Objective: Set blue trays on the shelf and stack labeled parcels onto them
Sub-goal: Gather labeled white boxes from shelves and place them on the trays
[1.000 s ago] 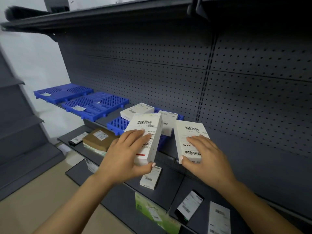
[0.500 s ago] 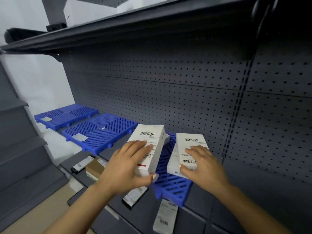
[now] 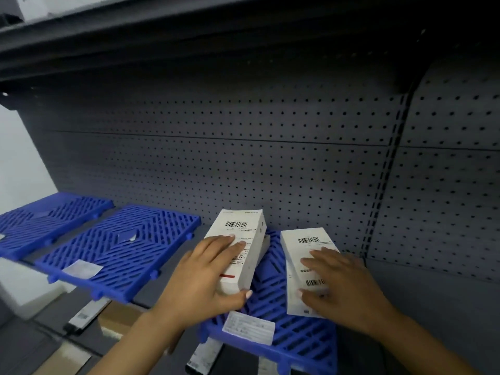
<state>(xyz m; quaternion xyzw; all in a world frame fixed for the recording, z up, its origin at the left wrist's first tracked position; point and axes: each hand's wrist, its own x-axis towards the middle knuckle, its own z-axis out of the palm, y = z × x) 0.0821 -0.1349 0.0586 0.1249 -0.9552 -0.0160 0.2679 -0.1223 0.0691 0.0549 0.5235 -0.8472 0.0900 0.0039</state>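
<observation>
Head view: left hand [image 3: 205, 277] gripping white parcel [image 3: 238, 244], right hand [image 3: 343, 288] clasping second parcel [image 3: 305, 269], both over blue tray [image 3: 297, 339] at 6 o'clock; best lowered flat, side by side, labels up.

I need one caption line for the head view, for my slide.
Left hand and right hand each hold a white barcode-labelled parcel over the rightmost blue slatted plastic tray on the grey shelf.

Matt dark-grey perforated metal back panel [image 3: 243, 163]; slatted blue plastic trays [image 3: 119, 253]; smooth white cardboard parcels [image 3: 238, 247] bearing paper barcode labels.
</observation>
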